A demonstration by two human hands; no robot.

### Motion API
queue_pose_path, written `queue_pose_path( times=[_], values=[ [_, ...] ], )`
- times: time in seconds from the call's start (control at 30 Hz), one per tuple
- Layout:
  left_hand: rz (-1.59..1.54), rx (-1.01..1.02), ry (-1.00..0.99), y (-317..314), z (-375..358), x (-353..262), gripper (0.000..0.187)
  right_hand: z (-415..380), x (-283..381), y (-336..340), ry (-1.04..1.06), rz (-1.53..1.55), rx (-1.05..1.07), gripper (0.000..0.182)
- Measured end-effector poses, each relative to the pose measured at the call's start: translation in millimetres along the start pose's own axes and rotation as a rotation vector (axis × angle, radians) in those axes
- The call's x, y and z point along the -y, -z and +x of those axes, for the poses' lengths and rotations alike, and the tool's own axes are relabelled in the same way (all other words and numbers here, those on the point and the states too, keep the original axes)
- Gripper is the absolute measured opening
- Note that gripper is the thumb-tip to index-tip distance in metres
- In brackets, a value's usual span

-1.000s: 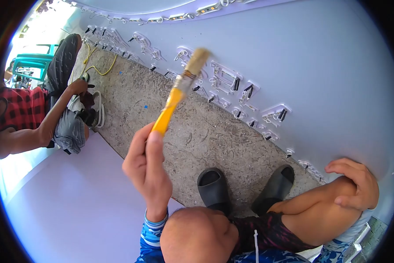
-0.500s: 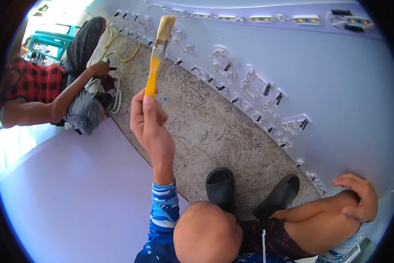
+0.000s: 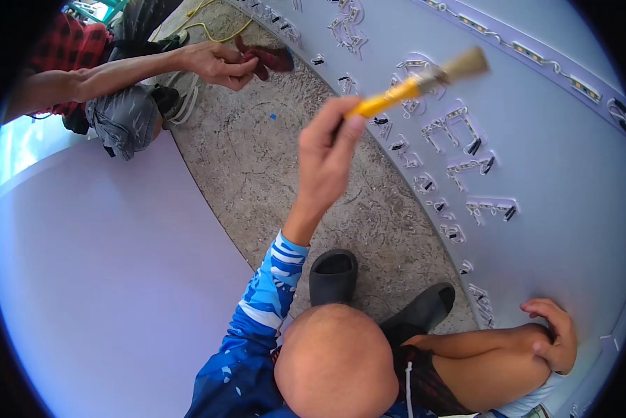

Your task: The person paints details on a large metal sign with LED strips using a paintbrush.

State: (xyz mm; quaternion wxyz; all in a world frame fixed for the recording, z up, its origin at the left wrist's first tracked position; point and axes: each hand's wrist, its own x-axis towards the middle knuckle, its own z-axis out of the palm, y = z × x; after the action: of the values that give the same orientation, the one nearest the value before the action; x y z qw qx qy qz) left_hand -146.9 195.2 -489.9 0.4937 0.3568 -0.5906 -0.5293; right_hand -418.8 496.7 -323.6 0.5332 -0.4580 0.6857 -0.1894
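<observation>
Two hands of the person wearing the camera show in the head view. Their left hand (image 3: 329, 157), on an arm in a blue patterned sleeve (image 3: 257, 327), is raised and closed around the yellow handle of a paintbrush (image 3: 414, 85). This brush slants up to the right, its pale bristles held over the lavender panel (image 3: 564, 174), near the cut-out letters (image 3: 466, 150) that run along the panel's edge; whether the bristles touch the panel cannot be told. Their right hand (image 3: 555, 334) lies at the lower right, fingers loosely curled and holding nothing, resting on the panel's near edge by the person's bent knee. Small white modules and black clips sit inside the letter outlines, and an LED strip (image 3: 529, 54) runs along the upper right of the panel.

Between the lavender panel and a second pale panel (image 3: 111, 279) at the left lies a strip of rough concrete floor (image 3: 285, 181). The person's dark slippers (image 3: 332, 277) stand on this concrete, just below the raised arm.

At the top left another person in a red checked shirt (image 3: 62, 49) and grey shorts reaches an arm across. That co-worker's hand (image 3: 219, 63) grips a dark red cloth (image 3: 271, 59) at the panel's edge. A yellow cable (image 3: 219, 28) lies on the concrete behind that hand.
</observation>
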Motion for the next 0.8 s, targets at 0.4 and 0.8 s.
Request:
queue_pose_path(
  times=[0.4, 0.8],
  values=[
    [0.015, 0.113, -0.033, -22, -33, -27, 0.020, 1, 2, 1, -0.059, 0.053, 0.022, 0.064],
    [-0.035, -0.253, 0.097, 7, 4, -15, 0.020, 0, 4, 1, -0.052, 0.057, 0.030, 0.064]
  ],
)
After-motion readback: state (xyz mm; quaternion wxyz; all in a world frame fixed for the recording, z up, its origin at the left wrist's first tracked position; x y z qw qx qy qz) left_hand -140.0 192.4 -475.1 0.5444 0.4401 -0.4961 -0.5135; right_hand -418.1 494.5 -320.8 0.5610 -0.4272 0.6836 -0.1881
